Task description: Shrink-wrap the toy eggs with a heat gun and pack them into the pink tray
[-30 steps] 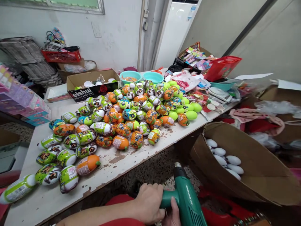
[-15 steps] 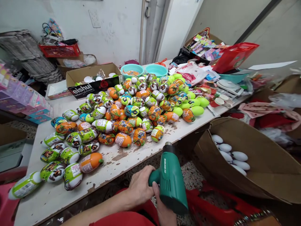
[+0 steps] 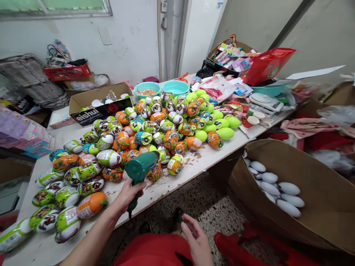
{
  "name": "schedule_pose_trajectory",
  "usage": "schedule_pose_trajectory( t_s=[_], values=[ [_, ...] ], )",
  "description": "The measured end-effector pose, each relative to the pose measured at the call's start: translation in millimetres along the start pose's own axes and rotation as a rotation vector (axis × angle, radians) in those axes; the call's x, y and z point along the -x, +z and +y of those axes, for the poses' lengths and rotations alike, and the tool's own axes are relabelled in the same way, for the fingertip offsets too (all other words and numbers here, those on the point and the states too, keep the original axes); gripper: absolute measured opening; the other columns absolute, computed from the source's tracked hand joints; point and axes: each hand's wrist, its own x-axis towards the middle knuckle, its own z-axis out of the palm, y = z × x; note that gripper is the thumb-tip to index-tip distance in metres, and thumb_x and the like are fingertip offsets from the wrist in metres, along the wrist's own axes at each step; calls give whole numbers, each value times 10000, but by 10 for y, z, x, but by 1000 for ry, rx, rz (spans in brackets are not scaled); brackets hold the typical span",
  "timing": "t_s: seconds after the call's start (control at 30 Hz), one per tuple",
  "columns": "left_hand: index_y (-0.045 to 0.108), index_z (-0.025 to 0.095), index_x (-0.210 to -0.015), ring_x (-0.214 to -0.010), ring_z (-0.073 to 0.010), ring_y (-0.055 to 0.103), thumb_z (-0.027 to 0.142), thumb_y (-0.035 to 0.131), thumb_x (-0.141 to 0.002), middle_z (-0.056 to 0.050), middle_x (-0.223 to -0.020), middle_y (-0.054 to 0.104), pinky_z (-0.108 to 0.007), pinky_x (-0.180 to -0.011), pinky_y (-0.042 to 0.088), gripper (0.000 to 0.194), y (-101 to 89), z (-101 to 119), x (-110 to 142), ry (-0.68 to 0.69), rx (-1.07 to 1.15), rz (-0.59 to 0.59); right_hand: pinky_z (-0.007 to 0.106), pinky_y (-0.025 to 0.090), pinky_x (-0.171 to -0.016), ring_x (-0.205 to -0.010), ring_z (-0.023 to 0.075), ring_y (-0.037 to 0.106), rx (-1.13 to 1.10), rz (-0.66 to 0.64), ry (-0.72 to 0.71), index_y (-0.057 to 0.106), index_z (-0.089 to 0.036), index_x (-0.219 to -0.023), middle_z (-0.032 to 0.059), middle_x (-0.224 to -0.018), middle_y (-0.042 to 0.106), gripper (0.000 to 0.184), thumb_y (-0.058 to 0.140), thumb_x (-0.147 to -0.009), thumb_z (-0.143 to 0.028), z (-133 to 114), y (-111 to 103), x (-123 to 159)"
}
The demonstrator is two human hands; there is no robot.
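My left hand (image 3: 128, 193) is closed round the handle of a green heat gun (image 3: 142, 167). The gun is raised over the near edge of the worn white table (image 3: 172, 181), its nozzle pointing into a heap of wrapped plastic eggs (image 3: 149, 127) in orange, green and white. My right hand (image 3: 195, 238) hovers low over my red-clad lap, fingers loosely apart and holding nothing. A small dark object (image 3: 179, 215), too small to make out, lies just beyond its fingertips.
A large brown cardboard box (image 3: 310, 192) with plain white eggs (image 3: 280, 188) stands on the floor at the right. Behind the heap are a printed carton (image 3: 97, 107), two teal bowls (image 3: 162, 88), packets and a red bag (image 3: 266, 66). Pink boxes (image 3: 19, 129) sit at the left.
The heat gun has gone from low by my lap up and to the left, over the table's edge. My right hand has let go of it; only my left holds it.
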Motion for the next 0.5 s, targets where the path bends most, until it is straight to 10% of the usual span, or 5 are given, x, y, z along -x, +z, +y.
schedule_pose_trajectory(
  t_s=[0.3, 0.5],
  values=[
    [593, 186, -653, -428, -128, 492, 425, 765, -602, 25, -488, 574, -234, -436, 339, 299, 497, 383, 292, -75, -23, 116, 360, 538, -881, -990, 304, 679, 65, -38, 24, 736, -167, -919, 145, -1028, 739, 599, 783, -509, -600, -398, -845, -768],
    [684, 199, -660, -486, -186, 554, 596, 763, -485, -33, -540, 651, -295, -466, 444, 441, 398, 515, 797, 4, -50, 343, 369, 532, -889, -982, 315, 680, 50, -57, 40, 742, -172, -863, 141, -1005, 745, 573, 810, -457, -571, -561, -1001, -1110]
  ],
)
